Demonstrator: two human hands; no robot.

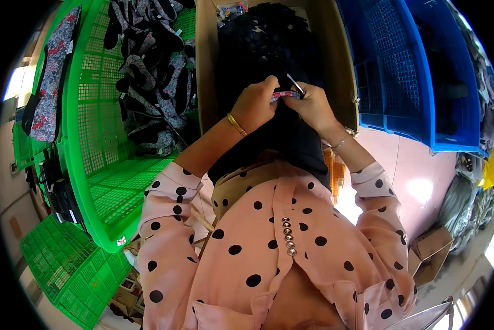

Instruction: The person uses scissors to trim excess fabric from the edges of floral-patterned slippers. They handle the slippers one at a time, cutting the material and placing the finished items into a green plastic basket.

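Floral fabric (284, 94), visible long axis left to right, pinched by both hands (257, 103) (316, 107)

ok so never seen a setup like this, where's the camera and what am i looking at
There's no machine here, just a person's bare hands. The one picture comes from a fisheye camera worn on the head, looking down, so straight edges bend. The left hand and right hand hold a small floral piece between them; a slim, pale-ended thing sticks up by the right one. Ahead, a cardboard box holds dark items. Leftward, a green crate holds patterned pieces; blue crates stand rightward.
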